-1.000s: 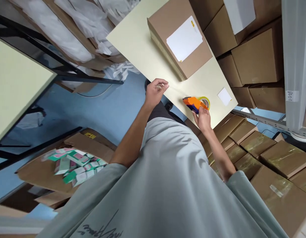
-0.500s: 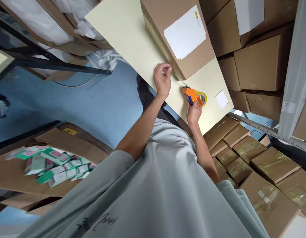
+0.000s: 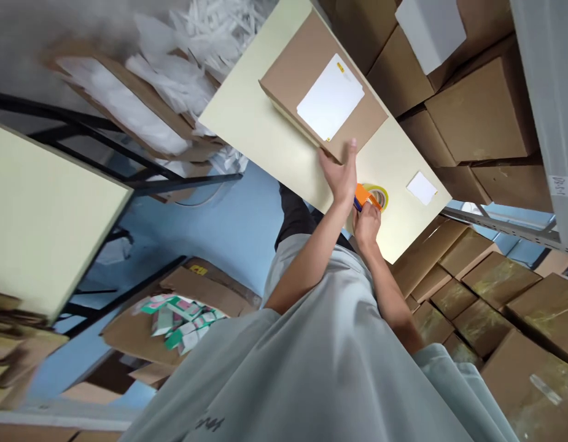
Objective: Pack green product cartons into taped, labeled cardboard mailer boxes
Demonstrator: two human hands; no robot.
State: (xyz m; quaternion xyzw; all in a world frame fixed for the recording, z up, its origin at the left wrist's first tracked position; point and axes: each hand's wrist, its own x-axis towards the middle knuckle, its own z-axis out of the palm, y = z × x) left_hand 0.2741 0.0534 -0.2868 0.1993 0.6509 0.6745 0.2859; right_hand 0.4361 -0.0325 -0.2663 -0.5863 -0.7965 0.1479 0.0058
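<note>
We look down our own body at a pale yellow-cream tabletop (image 3: 265,129), our landmark for all that follows. On it lies a flat brown cardboard box (image 3: 293,80) w/ a white paper label (image 3: 330,97) stuck on its top face. Our left hand (image 3: 341,175) is at the box's near corner, fingers straight and held together, thumb apart, the fingertips touching the box edge; it grips nothing we can see. Just beside it, toward the tabletop's near right edge, our right hand (image 3: 367,222) is closed around the handle of an orange and blue plastic tape dispenser (image 3: 363,196) w/ a roll of clear tape (image 3: 378,196); the dispenser sits on or just above the tabletop, can't tell which. A small white paper slip (image 3: 422,187) lies on the tabletop right of the roll. Right of and beyond the tabletop, stacked brown cartons (image 3: 477,110); below its right end, more taped cartons (image 3: 495,301). Left of the tabletop, blue floor (image 3: 228,227), an open carton of green and white small packs (image 3: 182,313), and a second cream table (image 3: 44,215). Our grey shirt (image 3: 330,368) fills the lower view.
</note>
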